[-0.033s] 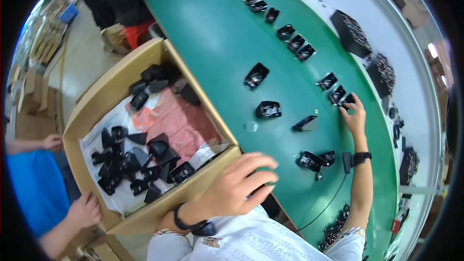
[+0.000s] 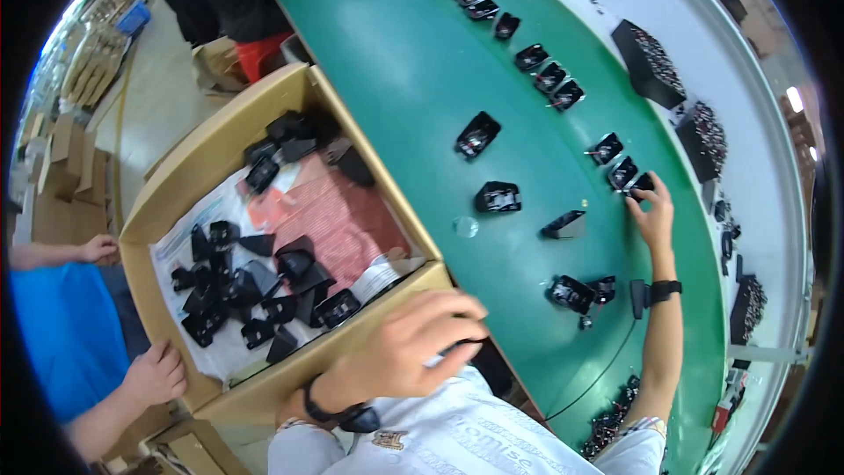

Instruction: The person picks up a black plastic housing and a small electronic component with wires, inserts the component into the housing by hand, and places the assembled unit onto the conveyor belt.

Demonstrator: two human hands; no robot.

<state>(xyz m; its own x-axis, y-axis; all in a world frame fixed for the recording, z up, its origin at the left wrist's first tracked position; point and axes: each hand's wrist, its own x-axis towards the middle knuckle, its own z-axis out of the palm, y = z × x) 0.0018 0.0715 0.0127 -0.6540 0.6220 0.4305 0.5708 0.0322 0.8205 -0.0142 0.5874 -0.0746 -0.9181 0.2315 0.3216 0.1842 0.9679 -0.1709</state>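
My right hand [image 2: 652, 209] reaches over the green table, its thumb and fingers closed on a small black plastic housing [image 2: 643, 183]. That housing sits at the near end of a row of similar ones; another black housing with wires [image 2: 622, 172] is just beyond it. My left hand [image 2: 426, 334] hovers by the near right corner of a cardboard box [image 2: 374, 163], fingers curved and apart. I see nothing gripped in it, though the space under the fingers is partly hidden. Inside the box lie several loose black housings [image 2: 237, 286] on paper and pink bubble wrap [image 2: 321, 220].
Several black housings, one an open shell [image 2: 498, 197], lie on the green table [image 2: 378, 53]. Black bins of small parts [image 2: 649, 62] stand along the right-hand shelf. A cable [image 2: 598, 378] trails from my right wristband. A person in blue [image 2: 66, 334] holds the box's left side.
My left hand has drawn back slightly to the left, its fingers more curled. The table and box appear shifted a little rightward. My right hand stays on the same housing.
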